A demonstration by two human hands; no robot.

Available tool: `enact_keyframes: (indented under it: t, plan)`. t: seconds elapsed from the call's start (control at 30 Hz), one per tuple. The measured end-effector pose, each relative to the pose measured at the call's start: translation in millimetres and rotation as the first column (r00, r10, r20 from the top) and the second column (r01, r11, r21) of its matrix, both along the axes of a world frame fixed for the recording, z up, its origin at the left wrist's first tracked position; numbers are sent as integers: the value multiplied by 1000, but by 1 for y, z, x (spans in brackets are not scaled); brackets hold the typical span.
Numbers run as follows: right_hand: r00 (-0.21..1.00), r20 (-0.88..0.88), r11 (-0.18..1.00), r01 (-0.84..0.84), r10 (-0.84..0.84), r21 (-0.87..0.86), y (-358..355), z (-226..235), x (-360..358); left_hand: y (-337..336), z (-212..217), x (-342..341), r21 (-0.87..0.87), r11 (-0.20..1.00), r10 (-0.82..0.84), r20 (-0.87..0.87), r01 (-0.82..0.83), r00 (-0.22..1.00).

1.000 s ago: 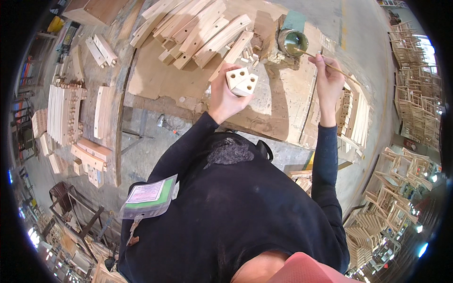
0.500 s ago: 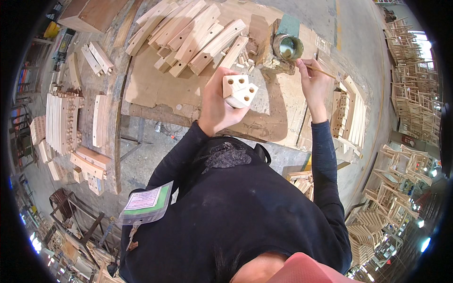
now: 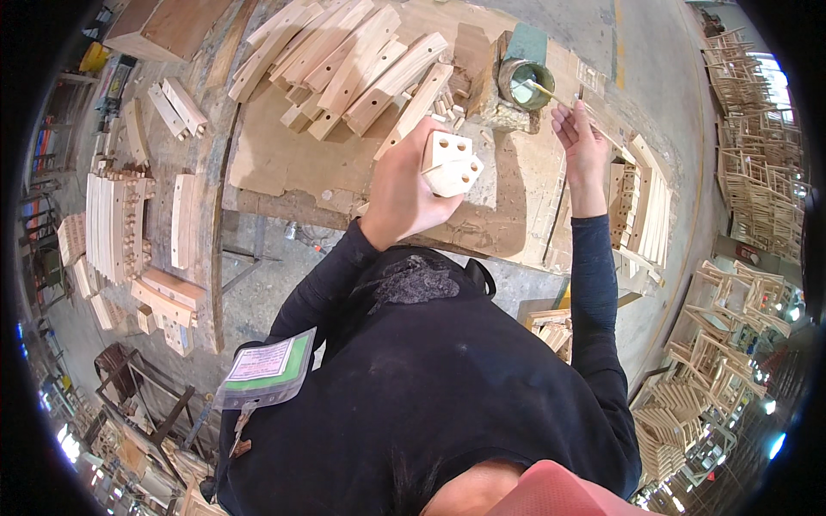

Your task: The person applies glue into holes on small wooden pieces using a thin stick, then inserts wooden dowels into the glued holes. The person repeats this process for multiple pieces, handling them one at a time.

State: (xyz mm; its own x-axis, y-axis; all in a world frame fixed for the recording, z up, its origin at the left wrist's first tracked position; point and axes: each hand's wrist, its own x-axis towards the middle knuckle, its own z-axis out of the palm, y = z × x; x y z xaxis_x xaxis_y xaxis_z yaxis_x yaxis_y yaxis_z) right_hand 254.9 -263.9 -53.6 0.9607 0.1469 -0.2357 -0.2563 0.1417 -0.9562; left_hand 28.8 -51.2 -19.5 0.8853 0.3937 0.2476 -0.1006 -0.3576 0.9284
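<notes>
Across a cardboard-covered table (image 3: 284,163), wooden rails (image 3: 361,77) are heaped. Nearer the body than that heap, two drilled wooden blocks (image 3: 450,178) are clasped together by the left grip (image 3: 397,185), wrapped around their sides. Their holed ends are turned up toward the camera, so their long axes are strongly foreshortened. A thin stick (image 3: 545,89) is pinched by the right grip (image 3: 585,159), between thumb and fingers; it is slanted forward and leftward from there to the mouth of a round pot (image 3: 540,101). That pot is set forward and right of the left grip, and the right grip is nearer to it. Both blocks are well apart from the stick, left of the right grip. Whether the stick's tip is dipped cannot be told; the blocks' lower parts are hidden, and the stick's rear end is hard to make out.
</notes>
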Motion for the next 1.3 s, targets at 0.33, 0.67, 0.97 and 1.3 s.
enact_keyframes:
  t: [0.33, 0.67, 0.97, 1.3]
  plan:
    - [931, 315, 982, -169, 186, -80, -3, 85, -33, -4, 10, 2, -63, 998, -27, 72, 31, 997]
    - [587, 559, 809, -382, 586, -447, 7, 154, -114, -10, 20, 6, -49, 996, -63, 95, 68, 994]
    - [482, 582, 754, -366, 655, -545, 7, 150, -114, -10, 25, 6, -21, 998, -61, 102, 63, 993]
    - [554, 581, 802, -369, 596, -470, 12, 153, -117, -10, 28, 4, 9, 997, -71, 80, 71, 994]
